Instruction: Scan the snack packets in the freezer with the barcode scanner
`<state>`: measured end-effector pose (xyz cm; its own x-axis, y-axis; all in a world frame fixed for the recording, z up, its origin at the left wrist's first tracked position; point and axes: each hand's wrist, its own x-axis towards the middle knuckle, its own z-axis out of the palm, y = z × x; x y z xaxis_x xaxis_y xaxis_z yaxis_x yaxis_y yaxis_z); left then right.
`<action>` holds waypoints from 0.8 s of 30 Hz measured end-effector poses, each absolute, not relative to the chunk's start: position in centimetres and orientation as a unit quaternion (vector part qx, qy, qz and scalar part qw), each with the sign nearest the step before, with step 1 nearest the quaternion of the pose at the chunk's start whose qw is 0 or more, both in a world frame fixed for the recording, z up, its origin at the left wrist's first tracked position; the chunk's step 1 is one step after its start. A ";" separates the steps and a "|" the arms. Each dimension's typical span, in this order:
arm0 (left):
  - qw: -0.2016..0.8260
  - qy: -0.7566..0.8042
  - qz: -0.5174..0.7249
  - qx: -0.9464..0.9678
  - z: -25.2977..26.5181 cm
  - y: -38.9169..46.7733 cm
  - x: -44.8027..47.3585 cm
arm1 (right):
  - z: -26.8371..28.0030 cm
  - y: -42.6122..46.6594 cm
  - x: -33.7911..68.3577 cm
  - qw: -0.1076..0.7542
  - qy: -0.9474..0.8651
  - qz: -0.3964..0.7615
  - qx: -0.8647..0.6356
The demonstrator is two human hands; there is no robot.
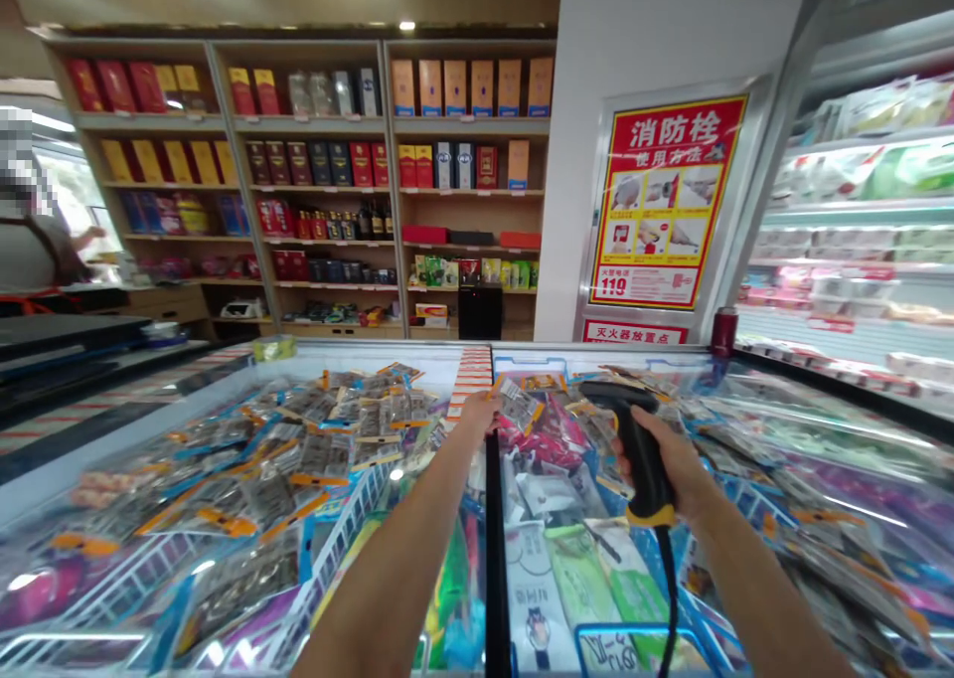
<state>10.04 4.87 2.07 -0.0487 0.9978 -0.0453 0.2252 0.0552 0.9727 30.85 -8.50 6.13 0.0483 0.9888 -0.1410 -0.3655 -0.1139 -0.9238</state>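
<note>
My right hand [663,459] is wrapped around the grip of a black and yellow barcode scanner [642,459], its head pointing left and its cable hanging down. My left hand [481,415] reaches out over the freezer's middle divider. Its fingers are closed at the edge of a small clear food packet [520,405] with orange trim. Beneath that packet lie pink bags [550,434]. Nearer to me are a white bag [538,584] and green bags [581,569] in the freezer.
On the left, many orange-trimmed packets [268,469] fill the chest freezer around white wire baskets [343,534]. A dark red can [722,332] stands on the right rim. Shelves of boxes [320,166] line the back wall. At the far left is another person [34,241].
</note>
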 end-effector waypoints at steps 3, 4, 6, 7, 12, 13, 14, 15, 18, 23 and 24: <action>0.464 0.553 0.453 0.523 2.7 3.8 6.0 | 5.7 -9.0 28.4 0.511 -0.403 0.614 -0.448; 0.465 0.550 0.457 0.522 3.0 3.6 4.9 | 5.5 -9.3 27.6 0.491 -0.430 0.610 -0.449; 0.464 0.549 0.455 0.526 3.5 3.3 3.0 | 5.4 -9.7 26.3 0.458 -0.481 0.597 -0.450; 0.461 0.550 0.451 0.530 3.8 3.3 2.2 | 5.4 -9.9 25.8 0.447 -0.500 0.589 -0.450; 0.443 0.554 0.438 0.552 4.7 3.3 0.4 | 5.5 -10.4 25.2 0.416 -0.529 0.578 -0.462; 0.439 0.555 0.437 0.555 4.8 3.4 0.4 | 5.5 -10.4 25.3 0.414 -0.527 0.578 -0.465; 0.436 0.556 0.435 0.559 4.9 3.4 0.4 | 5.4 -10.5 25.4 0.413 -0.525 0.579 -0.468; 0.433 0.557 0.432 0.562 5.0 3.5 0.5 | 5.4 -10.5 25.5 0.412 -0.524 0.580 -0.469; 0.421 0.572 0.416 0.568 5.2 3.8 0.6 | 5.2 -10.4 25.9 0.416 -0.519 0.582 -0.468; 0.375 0.619 0.408 0.557 5.4 4.5 -0.8 | 5.1 -9.7 28.1 0.459 -0.489 0.569 -0.476; 0.361 0.629 0.414 0.550 5.4 4.7 -1.4 | 5.1 -9.5 28.7 0.468 -0.476 0.569 -0.481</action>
<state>-1.40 4.69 5.39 -0.1341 0.9910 0.0010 0.3940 0.0525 0.9176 28.73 -9.51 5.14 -0.0992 0.9899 -0.1010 -0.0758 -0.1088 -0.9912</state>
